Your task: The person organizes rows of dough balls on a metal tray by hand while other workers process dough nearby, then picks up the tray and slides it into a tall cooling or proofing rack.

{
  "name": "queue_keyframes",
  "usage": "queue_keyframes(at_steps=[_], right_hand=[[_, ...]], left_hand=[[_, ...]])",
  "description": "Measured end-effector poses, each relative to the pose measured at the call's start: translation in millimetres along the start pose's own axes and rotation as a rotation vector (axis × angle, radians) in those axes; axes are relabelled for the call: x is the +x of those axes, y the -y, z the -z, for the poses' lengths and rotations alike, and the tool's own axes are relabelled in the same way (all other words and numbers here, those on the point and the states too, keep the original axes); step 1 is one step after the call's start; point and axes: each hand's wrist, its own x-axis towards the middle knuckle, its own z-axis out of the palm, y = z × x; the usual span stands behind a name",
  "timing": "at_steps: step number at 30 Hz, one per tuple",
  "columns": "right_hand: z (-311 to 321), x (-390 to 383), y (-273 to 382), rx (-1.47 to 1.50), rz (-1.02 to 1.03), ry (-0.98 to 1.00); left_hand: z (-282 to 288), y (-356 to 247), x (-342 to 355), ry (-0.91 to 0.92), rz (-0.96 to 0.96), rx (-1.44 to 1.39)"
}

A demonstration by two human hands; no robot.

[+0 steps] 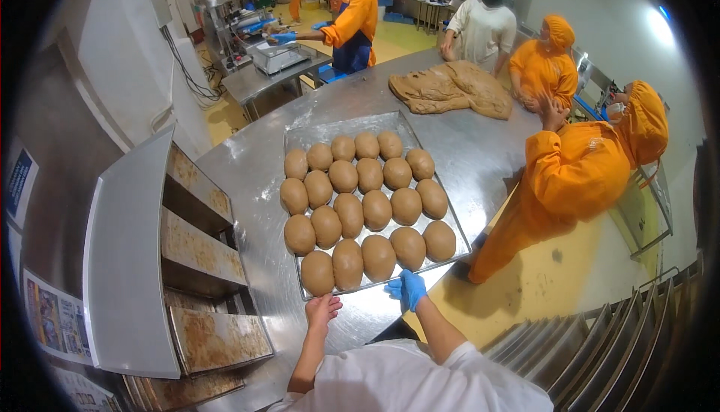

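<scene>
Touching, left side: bare left hand (324, 309), fingers curled at the tray's near edge by its left corner; can't tell if they're closed on the rim.
Touching, right side: blue-gloved right hand (409, 290), fingers bent at the same edge, right of its middle; grip underneath hidden, can't tell.
Tray: shallow rectangular silver metal tray (360, 125), straight ahead of both sets of fingers; sides run forward. Fisheye bend, so can't call the long axis. Neither hand clearly nearer; left has the corner.
Load: rows of smooth round brown dough balls (378, 257), nearest row just past the fingers.
Under tray: brushed stainless steel table (491, 153).
Farther ahead, right: big lumpy brown dough slab (450, 88).
Left of fingers: rust-stained flat metal pans (214, 337), stacked apart.
</scene>
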Motion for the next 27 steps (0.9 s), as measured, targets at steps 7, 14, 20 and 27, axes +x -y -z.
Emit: queue_keyframes(at_steps=[7,14,20,27], right_hand=[[0.8,-1.2,0.6,-0.009,0.012,0.02],[1.3,2.2,0.1,-0.024,-0.009,0.032],[3.9,3.0,0.6,-0.036,-0.014,0.033],[0.3,-0.9,2.9,-0.048,-0.006,0.044]], left_hand=[[-1.9,-2.5,-1.1,-0.013,0.002,0.01],[-2.5,-3.7,-2.8,-0.018,0.004,0.014],[-5.0,-5.0,-4.1,-0.016,0.003,0.032],[-0.5,-1.4,-0.7,-0.007,0.0,0.006]])
